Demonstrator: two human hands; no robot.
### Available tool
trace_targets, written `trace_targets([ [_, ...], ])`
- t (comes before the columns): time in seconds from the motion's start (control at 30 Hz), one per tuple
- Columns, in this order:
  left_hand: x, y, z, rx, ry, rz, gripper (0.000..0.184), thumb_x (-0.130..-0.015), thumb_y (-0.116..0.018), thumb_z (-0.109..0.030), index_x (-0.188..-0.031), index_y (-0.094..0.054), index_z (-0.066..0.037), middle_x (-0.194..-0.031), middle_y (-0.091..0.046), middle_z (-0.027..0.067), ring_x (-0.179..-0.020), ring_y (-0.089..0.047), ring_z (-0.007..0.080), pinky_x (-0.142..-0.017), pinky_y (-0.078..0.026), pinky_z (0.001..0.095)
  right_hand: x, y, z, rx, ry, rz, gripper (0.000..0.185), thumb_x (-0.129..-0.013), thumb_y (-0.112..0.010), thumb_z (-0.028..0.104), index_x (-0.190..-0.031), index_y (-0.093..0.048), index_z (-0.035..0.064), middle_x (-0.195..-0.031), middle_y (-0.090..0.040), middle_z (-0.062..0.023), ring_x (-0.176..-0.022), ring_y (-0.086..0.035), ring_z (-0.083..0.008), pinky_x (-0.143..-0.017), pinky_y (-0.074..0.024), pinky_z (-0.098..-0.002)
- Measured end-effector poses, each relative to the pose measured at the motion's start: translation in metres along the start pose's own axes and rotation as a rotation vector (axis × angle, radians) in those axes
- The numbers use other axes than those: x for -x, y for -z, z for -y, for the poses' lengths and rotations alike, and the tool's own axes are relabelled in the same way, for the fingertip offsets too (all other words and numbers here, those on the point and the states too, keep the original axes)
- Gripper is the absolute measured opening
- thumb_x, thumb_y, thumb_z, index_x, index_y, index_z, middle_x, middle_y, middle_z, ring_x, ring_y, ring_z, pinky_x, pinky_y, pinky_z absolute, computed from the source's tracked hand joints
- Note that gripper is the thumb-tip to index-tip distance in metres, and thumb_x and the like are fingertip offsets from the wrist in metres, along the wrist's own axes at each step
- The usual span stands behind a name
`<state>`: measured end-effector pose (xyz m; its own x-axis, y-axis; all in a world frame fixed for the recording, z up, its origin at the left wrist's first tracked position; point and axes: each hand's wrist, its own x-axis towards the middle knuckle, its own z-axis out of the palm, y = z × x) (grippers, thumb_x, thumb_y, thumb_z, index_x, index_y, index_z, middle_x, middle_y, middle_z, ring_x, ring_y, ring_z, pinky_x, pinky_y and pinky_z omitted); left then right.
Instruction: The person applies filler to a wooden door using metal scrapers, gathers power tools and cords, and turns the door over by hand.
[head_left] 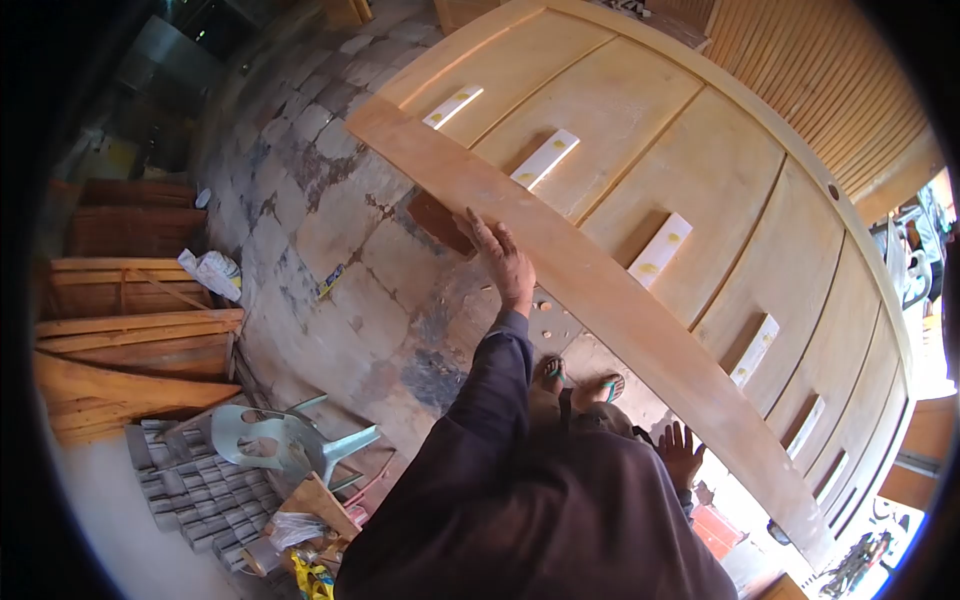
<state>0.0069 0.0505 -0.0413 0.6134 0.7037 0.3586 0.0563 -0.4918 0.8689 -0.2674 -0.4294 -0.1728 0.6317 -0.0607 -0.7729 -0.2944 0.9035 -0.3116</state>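
A large wooden panel [590, 250], like a door with vertical grooves, lies in front of me. Several short pale strips with yellowish spots, such as one white strip [660, 250], rest on its surface in a row. My left hand [510, 270] touches the near edge of the panel, its fingers stretched out along the frame. Lower down, my right hand [680, 458] is beside the same edge, fingers spread, with nothing in it. Whether its palm touches the panel I cannot tell.
An upturned light-green plastic chair [270, 445] lies at lower left near stacked grey blocks [200, 490]. Wooden pieces [140, 350] stand along the left, with a white bag [213, 272] on them. A slatted wooden panel [820, 90] is beyond. The tiled floor [310, 200] is stained.
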Motion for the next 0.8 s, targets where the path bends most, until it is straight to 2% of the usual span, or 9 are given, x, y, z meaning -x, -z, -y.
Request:
trace_targets([
  [0.13,0.003,0.006,-0.003,0.078,0.013,0.014,0.061,-0.111,-0.039,-0.019,-0.164,-0.013,-0.002,-0.169,-0.003,0.0307,-0.158,-0.006,0.0446,-0.128,-0.013,0.0475,0.003,-0.028,-0.003,0.212,-0.072,0.031,0.063,-0.105,-0.039,0.059,-0.148,-0.049,0.0133,-0.154,-0.05,-0.0137,-0.137,-0.05,-0.038,-0.112,-0.0406,-0.0536],
  [0.3,0.02,0.034,0.014,0.105,0.0,0.149,0.063,-0.111,-0.038,-0.022,-0.164,-0.011,-0.001,-0.169,-0.006,0.0297,-0.157,-0.009,0.0438,-0.128,-0.015,0.0467,-0.004,-0.034,0.002,0.422,-0.096,0.091,0.059,-0.106,-0.035,0.05,-0.151,-0.046,0.0142,-0.155,-0.049,-0.0134,-0.135,-0.051,-0.0372,-0.108,-0.0436,-0.0536],
  [0.47,0.149,0.108,0.045,-0.132,0.064,0.231,0.062,-0.111,-0.036,-0.029,-0.159,-0.021,0.008,-0.165,-0.021,0.0315,-0.155,-0.019,0.045,-0.127,-0.018,0.0477,-0.02,-0.028,0.021,0.651,-0.194,0.076,0.061,-0.107,-0.042,0.044,-0.158,-0.036,0.0105,-0.152,-0.048,-0.0173,-0.131,-0.053,-0.0369,-0.102,-0.05,-0.0508],
  [0.57,0.3,0.171,0.123,-0.266,0.255,0.35,0.061,-0.111,-0.041,-0.029,-0.161,-0.022,0.001,-0.164,-0.027,0.0288,-0.151,-0.029,0.0435,-0.123,-0.027,0.0464,-0.027,-0.014,0.042,0.876,-0.165,0.191,0.058,-0.108,-0.043,0.04,-0.156,-0.039,0.0075,-0.147,-0.055,-0.0176,-0.123,-0.061,-0.0332,-0.099,-0.0531,-0.044],
  [0.6,0.36,0.197,0.144,-0.336,0.376,0.484,0.065,-0.109,-0.043,-0.032,-0.155,-0.027,0.011,-0.162,-0.029,0.0327,-0.152,-0.026,0.0458,-0.125,-0.025,0.0458,-0.027,-0.003,0.052,0.973,-0.12,0.264,0.057,-0.109,-0.042,0.04,-0.155,-0.041,0.0076,-0.146,-0.057,-0.0175,-0.122,-0.063,-0.0324,-0.098,-0.0533,-0.0433],
  [0.63,0.425,0.228,0.157,-0.374,0.669,0.535,0.072,-0.106,-0.047,-0.036,-0.156,-0.026,0.011,-0.162,-0.029,0.0322,-0.152,-0.027,0.0459,-0.125,-0.026,0.0449,-0.027,0.007,0.061,1.065,-0.071,0.334,0.056,-0.109,-0.041,0.04,-0.155,-0.042,0.0076,-0.144,-0.058,-0.0173,-0.12,-0.064,-0.0316,-0.097,-0.0535,-0.0426],
  [0.67,0.489,0.258,0.174,-0.472,0.86,0.616,0.078,-0.104,-0.051,-0.041,-0.156,-0.027,0.011,-0.162,-0.029,0.0339,-0.152,-0.028,0.0457,-0.125,-0.025,0.0453,-0.03,0.01,0.067,1.137,-0.09,0.195,0.054,-0.11,-0.04,0.041,-0.153,-0.045,0.0074,-0.143,-0.061,-0.0168,-0.118,-0.066,-0.0302,-0.095,-0.054,-0.0418],
  [0.7,0.564,0.288,0.208,-0.413,0.715,0.593,0.08,-0.102,-0.054,-0.041,-0.157,-0.027,0.011,-0.161,-0.029,0.0356,-0.151,-0.028,0.0462,-0.125,-0.026,0.0467,-0.037,0.034,0.076,1.217,-0.039,0.234,0.053,-0.111,-0.038,0.042,-0.151,-0.047,0.0085,-0.14,-0.062,-0.0161,-0.115,-0.067,-0.029,-0.092,-0.0539,-0.0404],
  [0.8,0.62,0.344,0.156,-0.677,1.082,0.816,0.078,-0.102,-0.053,-0.039,-0.156,-0.028,0.01,-0.16,-0.03,0.0359,-0.151,-0.029,0.0467,-0.124,-0.026,0.0475,-0.055,0.088,0.097,1.278,-0.136,0.09,0.073,-0.1,-0.054,0.062,-0.151,-0.048,0.0099,-0.137,-0.063,-0.0159,-0.112,-0.066,-0.0286,-0.092,-0.0525,-0.0446],
])
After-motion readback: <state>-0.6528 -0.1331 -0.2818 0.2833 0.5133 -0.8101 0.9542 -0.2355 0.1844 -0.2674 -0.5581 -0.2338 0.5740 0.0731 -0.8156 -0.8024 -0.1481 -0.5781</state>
